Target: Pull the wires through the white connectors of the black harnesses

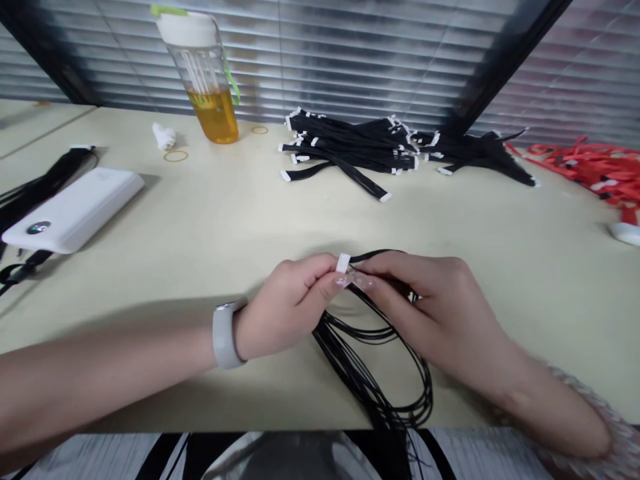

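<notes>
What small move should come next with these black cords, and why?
Probably pinch the white tip with the left hand alone and slide the right hand down the black cords to gather them: their loops sprawl loose over the table edge.

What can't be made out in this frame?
Head view:
1. Where the black cords meet the white tip: covered by fingers of the left hand and right hand.
2. Cords' lower ends: drop behind the table edge.
3. White object: cut by the right edge.
4. Red straps: blurred, cut by the right edge.
5. Power bank mark: too small.
</notes>
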Available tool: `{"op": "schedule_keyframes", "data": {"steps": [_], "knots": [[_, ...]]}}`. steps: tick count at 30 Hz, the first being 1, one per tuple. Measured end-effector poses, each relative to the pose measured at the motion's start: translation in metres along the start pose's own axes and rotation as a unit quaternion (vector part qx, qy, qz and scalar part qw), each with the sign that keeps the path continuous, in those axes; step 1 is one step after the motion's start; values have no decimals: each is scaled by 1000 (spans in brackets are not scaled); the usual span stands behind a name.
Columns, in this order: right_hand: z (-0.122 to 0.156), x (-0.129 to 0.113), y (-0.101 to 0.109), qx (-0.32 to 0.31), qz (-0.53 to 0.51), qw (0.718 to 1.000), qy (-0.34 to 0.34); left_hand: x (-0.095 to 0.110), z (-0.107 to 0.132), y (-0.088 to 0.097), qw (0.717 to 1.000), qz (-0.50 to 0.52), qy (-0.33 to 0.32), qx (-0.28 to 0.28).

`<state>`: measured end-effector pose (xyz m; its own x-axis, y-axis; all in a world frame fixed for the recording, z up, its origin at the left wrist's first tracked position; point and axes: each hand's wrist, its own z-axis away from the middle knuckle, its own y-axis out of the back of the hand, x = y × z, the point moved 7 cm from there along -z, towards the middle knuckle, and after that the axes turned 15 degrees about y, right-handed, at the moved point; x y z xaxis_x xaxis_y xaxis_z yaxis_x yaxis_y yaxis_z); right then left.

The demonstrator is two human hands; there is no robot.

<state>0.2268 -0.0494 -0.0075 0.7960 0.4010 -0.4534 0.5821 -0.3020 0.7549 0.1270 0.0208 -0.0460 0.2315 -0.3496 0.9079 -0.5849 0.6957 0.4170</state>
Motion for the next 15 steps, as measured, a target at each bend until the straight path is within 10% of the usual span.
{"op": "schedule_keyframes", "data": {"steps": [4, 15], "knots": [[1, 4, -4, 50, -74, 995, -37, 4, 2, 0, 999, -42, -17, 4], [11, -15, -2, 71, 103, 982, 142, 8, 2, -6, 998, -44, -31, -15]]}}
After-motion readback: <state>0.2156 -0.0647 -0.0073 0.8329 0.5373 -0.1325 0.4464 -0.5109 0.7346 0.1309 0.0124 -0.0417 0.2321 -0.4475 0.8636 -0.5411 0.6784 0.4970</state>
